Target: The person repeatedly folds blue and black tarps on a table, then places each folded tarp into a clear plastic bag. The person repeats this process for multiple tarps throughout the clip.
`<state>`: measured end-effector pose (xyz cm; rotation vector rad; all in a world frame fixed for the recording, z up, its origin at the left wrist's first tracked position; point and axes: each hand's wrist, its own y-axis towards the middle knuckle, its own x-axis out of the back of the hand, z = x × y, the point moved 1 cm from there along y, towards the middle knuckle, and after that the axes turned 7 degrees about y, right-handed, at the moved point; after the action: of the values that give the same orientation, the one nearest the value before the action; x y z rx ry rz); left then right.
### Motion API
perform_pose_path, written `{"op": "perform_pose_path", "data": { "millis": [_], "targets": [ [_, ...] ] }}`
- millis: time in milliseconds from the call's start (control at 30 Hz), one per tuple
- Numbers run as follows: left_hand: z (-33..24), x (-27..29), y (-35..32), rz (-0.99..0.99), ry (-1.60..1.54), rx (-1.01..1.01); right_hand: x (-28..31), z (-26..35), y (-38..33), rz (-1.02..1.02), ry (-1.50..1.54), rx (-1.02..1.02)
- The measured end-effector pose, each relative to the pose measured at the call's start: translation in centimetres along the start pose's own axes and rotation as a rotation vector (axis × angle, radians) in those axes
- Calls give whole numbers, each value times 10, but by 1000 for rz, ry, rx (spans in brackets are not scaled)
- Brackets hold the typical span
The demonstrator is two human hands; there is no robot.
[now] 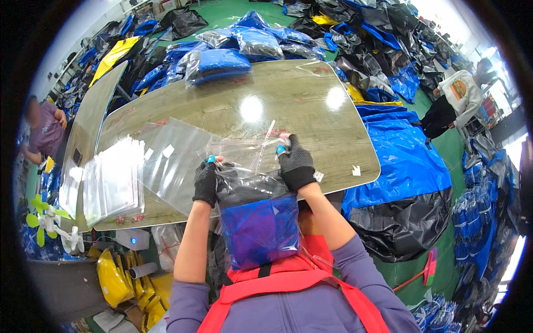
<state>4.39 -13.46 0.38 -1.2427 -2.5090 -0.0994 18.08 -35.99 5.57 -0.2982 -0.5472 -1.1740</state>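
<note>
A clear plastic bag with a folded blue and black sheet inside rests against my front at the table's near edge. My left hand, in a black glove with a blue thumb cover, is closed on the left side of the bag's upper part. My right hand, gloved the same way, grips the right side. The transparent upper part of the bag stretches between the hands over the tabletop. Beside my left hand lies a loose clear bag, and farther left a stack of clear bags.
Packed blue bundles line the far edge of the wood-patterned table. A large blue and black sheet hangs at the right. A small fan stands at lower left. Two other people are at the sides.
</note>
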Motion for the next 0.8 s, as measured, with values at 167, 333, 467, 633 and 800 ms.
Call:
{"op": "perform_pose_path", "data": {
  "millis": [167, 333, 467, 633, 800],
  "targets": [
    [-29, 14, -3, 182, -782, 85, 14, 26, 4, -77, 192, 752],
    [-59, 24, -11, 211, -719, 24, 21, 81, 34, -67, -380, 672],
    [-72, 26, -19, 140, -655, 10, -9, 110, 46, 170, -66, 981],
    [-77, 32, -24, 171, -384, -108, -56, 113, 42, 378, -348, 1164],
    [-63, 43, -23, 136, -352, -122, 3, 92, 109, -54, -538, 1194]
  ]
}}
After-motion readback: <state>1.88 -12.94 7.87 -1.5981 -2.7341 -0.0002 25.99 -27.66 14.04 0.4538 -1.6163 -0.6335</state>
